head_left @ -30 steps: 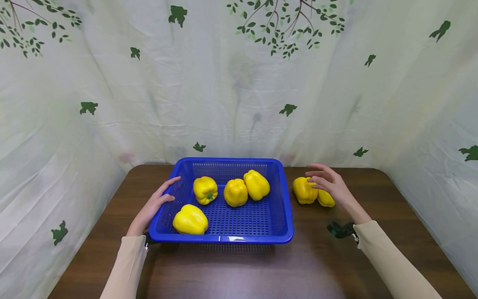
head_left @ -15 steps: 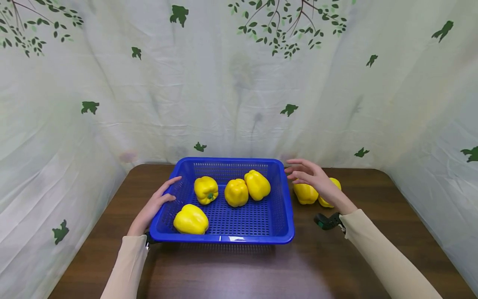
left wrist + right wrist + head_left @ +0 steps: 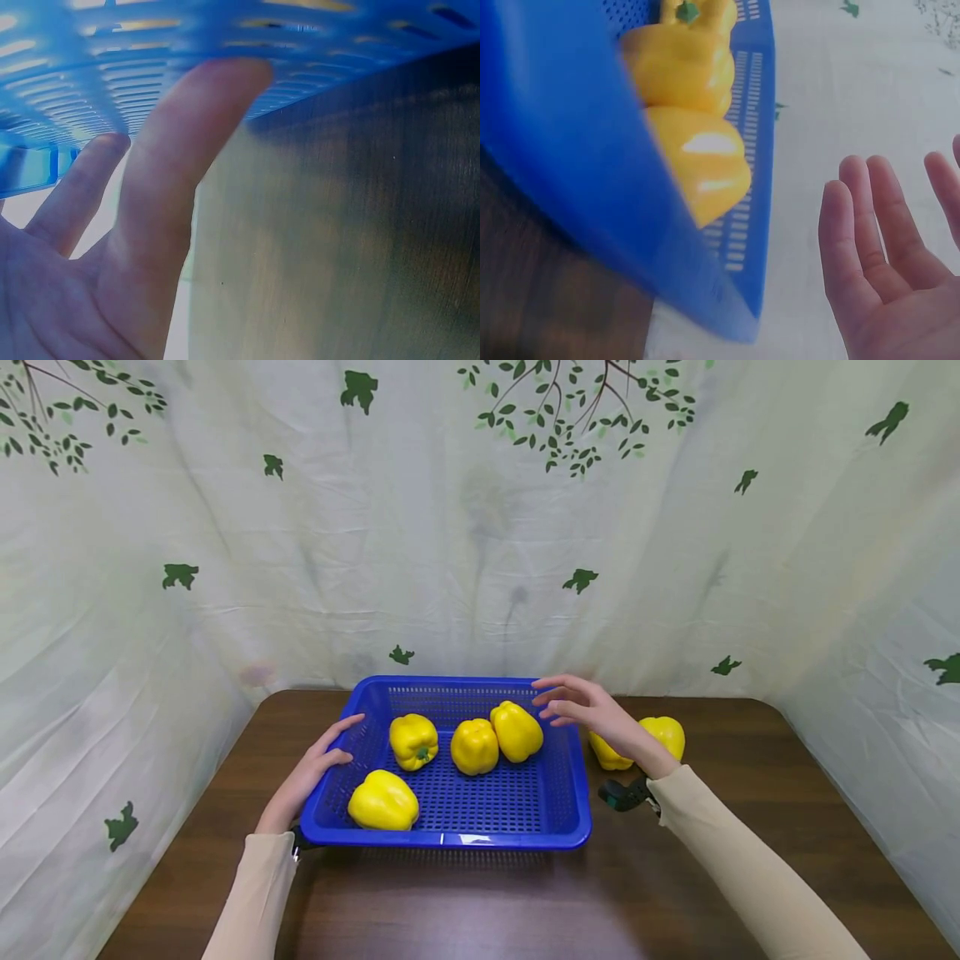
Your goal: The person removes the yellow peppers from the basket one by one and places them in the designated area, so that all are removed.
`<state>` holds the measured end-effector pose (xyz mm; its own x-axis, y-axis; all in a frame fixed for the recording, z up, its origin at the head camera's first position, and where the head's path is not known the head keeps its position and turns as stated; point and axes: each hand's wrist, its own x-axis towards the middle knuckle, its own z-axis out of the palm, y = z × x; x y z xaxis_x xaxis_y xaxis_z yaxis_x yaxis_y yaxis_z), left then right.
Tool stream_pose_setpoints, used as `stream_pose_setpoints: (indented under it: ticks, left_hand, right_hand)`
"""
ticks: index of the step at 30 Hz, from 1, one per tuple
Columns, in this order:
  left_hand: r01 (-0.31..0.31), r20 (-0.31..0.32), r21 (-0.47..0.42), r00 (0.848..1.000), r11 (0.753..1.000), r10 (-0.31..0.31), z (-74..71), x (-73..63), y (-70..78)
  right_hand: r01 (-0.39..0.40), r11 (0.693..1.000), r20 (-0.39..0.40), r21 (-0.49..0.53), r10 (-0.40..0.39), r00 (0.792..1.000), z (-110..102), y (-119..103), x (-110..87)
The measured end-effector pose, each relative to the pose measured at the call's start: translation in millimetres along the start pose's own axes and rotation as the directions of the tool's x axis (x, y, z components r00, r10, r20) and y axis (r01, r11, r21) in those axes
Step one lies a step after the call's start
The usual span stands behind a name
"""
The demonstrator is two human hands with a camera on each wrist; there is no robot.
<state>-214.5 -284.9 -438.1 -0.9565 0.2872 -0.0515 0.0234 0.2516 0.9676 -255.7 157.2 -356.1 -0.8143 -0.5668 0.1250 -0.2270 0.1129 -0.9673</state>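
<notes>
A blue plastic basket (image 3: 480, 843) with perforated walls sits on the table and holds several yellow bell peppers. The left hand (image 3: 303, 777) is at its left side, fingers extended against the rim; in the left wrist view, the straight digits (image 3: 161, 165) touch the slotted blue wall. Above the right rear rim hovers the right hand (image 3: 581, 706), fingers apart and loosely bent, with nothing held. Its closest pepper (image 3: 516, 732) leans by another pepper (image 3: 474, 747). One pepper (image 3: 413, 742) lies rear left, another (image 3: 383, 801) front left.
To the right of the basket, two more yellow bell peppers rest on the brown wooden table (image 3: 720, 793): one (image 3: 663, 735) partly behind the right forearm, the other (image 3: 609, 753) mostly covered by it. A pale leaf-patterned curtain (image 3: 480, 543) hangs behind the table.
The right hand has moved left from above the peppers on the table to the basket's right rear rim. The left hand, the basket and the peppers look unmoved.
</notes>
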Motion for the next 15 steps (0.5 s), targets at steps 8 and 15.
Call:
stream_pose_setpoints:
  ticks: [8, 15]
  left_hand:
    - [0.001, 0.001, -0.005, 1.000, 1.000, -0.001, -0.3, -0.3, 0.0]
    - [0.005, 0.002, -0.011, 1.000, 1.000, -0.005, 0.2, -0.7, 0.1]
  right_hand:
    - [0.022, 1.000, 0.084, -0.010, -0.021, 0.996, 20.0, -4.7, 18.3]
    - [0.049, 0.998, 0.163, 0.030, -0.054, 0.985, 36.5, 1.2, 31.9]
